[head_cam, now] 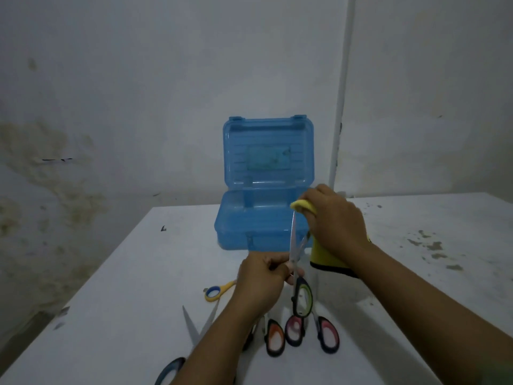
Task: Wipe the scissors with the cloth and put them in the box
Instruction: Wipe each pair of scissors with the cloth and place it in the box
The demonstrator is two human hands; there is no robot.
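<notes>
Head view shows the green-handled scissors [297, 269] held upright above the table [111, 287], handles at 6 o'clock and blade tips at 12 o'clock, so the long axis runs nearly vertical in the picture. The left hand [262, 280] pinches them just above the handle loops, near the pivot, fingers curled round the shanks. The right hand [334, 218] sits at 1 o'clock from that grip, fingers clenched on the yellow cloth [305, 206], which wraps the tip of one blade; the rest of the cloth hangs below the wrist. The blades look slightly parted, thin and bright, the handles black with green lining.

The right hand is the nearer one to the blue box [261, 220], which stands open at 12 o'clock just behind the blade tips, lid raised. A wipe would likely run along the blade axis.

Other scissors [298, 332] lie on the table at 6 o'clock, and a yellow-handled pair [218, 291] at 8 o'clock.
</notes>
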